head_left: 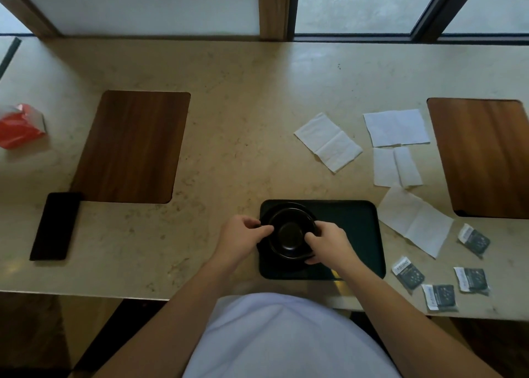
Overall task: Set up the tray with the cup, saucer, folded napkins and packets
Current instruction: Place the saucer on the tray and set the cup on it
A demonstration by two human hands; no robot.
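A dark rectangular tray (pixel 355 228) lies on the counter right in front of me. At its left end stands a black cup (pixel 289 234), seen from above, on a black saucer (pixel 282 206). My left hand (pixel 243 231) grips the cup's left rim. My right hand (pixel 329 243) holds its right side, fingers curled around the rim. Several white napkins (pixel 329 141) lie unfolded on the counter to the right of the tray. Several dark packets (pixel 408 271) with white labels lie near the front right edge.
Two wooden mats sit on the beige counter, one at the left (pixel 131 145), one at the far right (pixel 483 154). A black phone (pixel 54 226) lies at the left. A red box (pixel 20 125) stands at the far left edge. Windows run behind.
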